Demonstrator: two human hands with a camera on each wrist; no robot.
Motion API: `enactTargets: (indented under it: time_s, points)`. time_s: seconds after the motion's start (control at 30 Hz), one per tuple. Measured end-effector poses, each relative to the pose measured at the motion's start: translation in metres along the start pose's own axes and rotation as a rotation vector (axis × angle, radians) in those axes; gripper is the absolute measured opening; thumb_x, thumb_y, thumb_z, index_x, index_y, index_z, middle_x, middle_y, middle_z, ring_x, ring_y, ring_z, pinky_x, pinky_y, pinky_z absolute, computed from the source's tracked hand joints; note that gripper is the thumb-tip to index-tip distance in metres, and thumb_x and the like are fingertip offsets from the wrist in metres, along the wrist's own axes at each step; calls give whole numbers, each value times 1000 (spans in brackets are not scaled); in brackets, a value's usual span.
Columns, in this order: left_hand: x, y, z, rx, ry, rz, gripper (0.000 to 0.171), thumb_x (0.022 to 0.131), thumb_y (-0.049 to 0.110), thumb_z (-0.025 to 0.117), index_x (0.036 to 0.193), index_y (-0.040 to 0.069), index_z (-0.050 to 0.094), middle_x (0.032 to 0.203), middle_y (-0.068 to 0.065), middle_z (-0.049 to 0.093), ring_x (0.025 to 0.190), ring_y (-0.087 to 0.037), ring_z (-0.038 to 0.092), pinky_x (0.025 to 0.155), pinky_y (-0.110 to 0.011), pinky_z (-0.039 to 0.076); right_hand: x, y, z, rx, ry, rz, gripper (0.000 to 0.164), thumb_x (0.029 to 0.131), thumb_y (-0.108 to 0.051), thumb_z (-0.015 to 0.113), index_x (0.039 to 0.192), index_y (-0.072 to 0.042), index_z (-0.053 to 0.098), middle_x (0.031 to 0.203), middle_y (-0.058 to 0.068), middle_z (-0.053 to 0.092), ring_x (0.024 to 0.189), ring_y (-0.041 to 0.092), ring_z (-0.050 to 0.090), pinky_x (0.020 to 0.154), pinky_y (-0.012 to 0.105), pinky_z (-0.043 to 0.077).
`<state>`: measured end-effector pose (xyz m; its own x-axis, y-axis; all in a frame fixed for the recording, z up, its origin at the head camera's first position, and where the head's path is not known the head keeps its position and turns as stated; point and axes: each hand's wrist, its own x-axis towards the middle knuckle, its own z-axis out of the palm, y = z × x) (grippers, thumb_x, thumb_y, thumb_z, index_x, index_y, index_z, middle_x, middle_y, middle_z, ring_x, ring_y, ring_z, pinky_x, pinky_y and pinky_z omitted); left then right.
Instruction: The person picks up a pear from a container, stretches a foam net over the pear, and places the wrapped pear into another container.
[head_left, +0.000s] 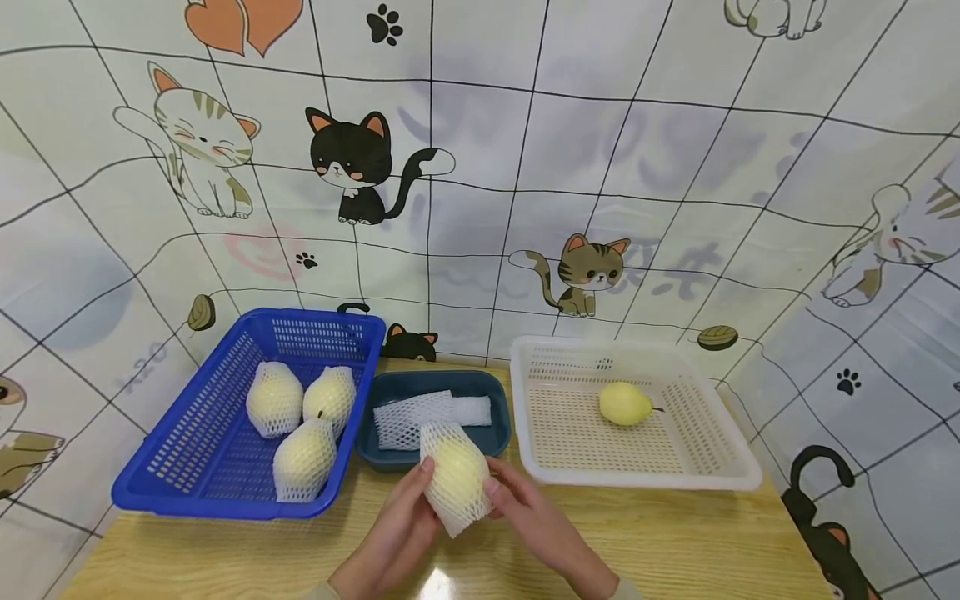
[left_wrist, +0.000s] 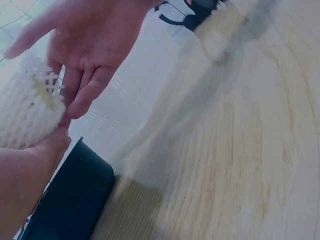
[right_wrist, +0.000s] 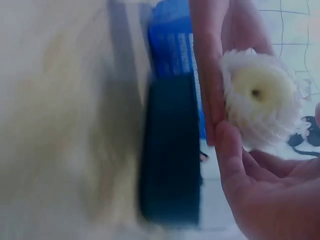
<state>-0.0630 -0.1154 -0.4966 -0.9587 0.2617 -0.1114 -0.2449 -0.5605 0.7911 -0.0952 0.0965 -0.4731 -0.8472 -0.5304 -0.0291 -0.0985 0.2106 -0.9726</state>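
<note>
Both hands hold a pale yellow pear [head_left: 457, 467] in a white foam net sleeve, in front of the dark teal tray. My left hand [head_left: 405, 517] grips its left side, thumb on the net. On the lower right side is my right hand [head_left: 536, 517], its thumb against the net and its fingers partly hidden behind the fruit. The right wrist view shows the round end of the pear [right_wrist: 272, 107] bare inside the sleeve's opening. In the left wrist view, net covers most of the pear [left_wrist: 30, 110], with the right hand [left_wrist: 97, 37] beside it.
At left, a blue basket [head_left: 217, 504] holds three net-sleeved pears. The teal tray [head_left: 498, 408] between the baskets contains white foam net sleeves [head_left: 412, 421]. A white basket [head_left: 637, 479] at right holds one bare yellow pear [head_left: 624, 403]. Behind the wooden table [head_left: 675, 542] hangs a cat-patterned sheet.
</note>
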Motion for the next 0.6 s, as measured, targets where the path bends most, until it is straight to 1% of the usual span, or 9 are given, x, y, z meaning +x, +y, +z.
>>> enactTargets:
  time_s: [0.03,0.1,0.2,0.3,0.37,0.4,0.47,0.53,0.6]
  points:
    - [1,1,1,-20,8,-7,72,112,48,35,161,0,12,148,-5,46,134,-14,46,109,-30,40,-2,-1,-2,-63,34,-36,51,111,-32,49,153,-3,46,139,14,60,114,21,63,93,34,54]
    - [2,3,2,-53,18,-14,77,111,54,35,162,2,10,154,-6,41,138,-14,42,110,-28,38,-5,0,-5,-204,118,-131,45,107,-32,58,146,-10,56,133,6,63,108,15,63,89,33,55]
    - [4,6,4,-69,18,-10,81,109,57,35,164,4,9,161,-8,34,143,-15,36,112,-28,37,-8,3,-6,-408,227,-343,42,97,-29,75,136,-18,64,123,-1,66,102,13,63,84,31,56]
    - [5,7,5,-57,22,3,80,110,56,35,163,1,11,160,-10,36,143,-15,37,113,-29,37,-5,6,-5,-567,273,-567,47,92,-31,82,132,-17,63,123,-1,64,105,16,64,86,29,56]
    - [6,7,6,-48,28,8,78,110,54,36,162,0,14,156,-9,41,140,-15,41,112,-30,38,-3,7,-5,-652,305,-691,45,93,-30,81,131,-13,64,125,1,64,107,17,65,90,27,55]
    - [6,7,7,-42,30,11,77,110,53,36,162,-1,16,154,-8,44,139,-15,42,112,-30,38,-1,7,-4,-687,323,-738,43,94,-28,79,130,-11,64,125,1,64,107,18,65,92,26,54]
    - [7,7,8,-33,37,17,76,111,52,37,161,-3,18,150,-7,48,136,-14,45,110,-30,39,1,6,-4,-744,357,-808,35,99,-28,72,128,-8,65,124,3,64,108,19,66,94,25,53]
    - [8,7,10,-38,40,19,76,111,51,37,160,-3,17,148,-6,49,134,-14,46,110,-30,39,1,4,-4,-756,376,-838,27,104,-27,64,123,-8,69,122,3,66,106,18,67,94,24,53]
    - [8,6,13,-41,35,14,78,110,53,36,161,-2,15,146,-7,49,132,-15,48,109,-32,41,1,3,-4,-759,391,-851,25,108,-28,57,117,-10,71,121,3,67,105,18,68,92,24,54]
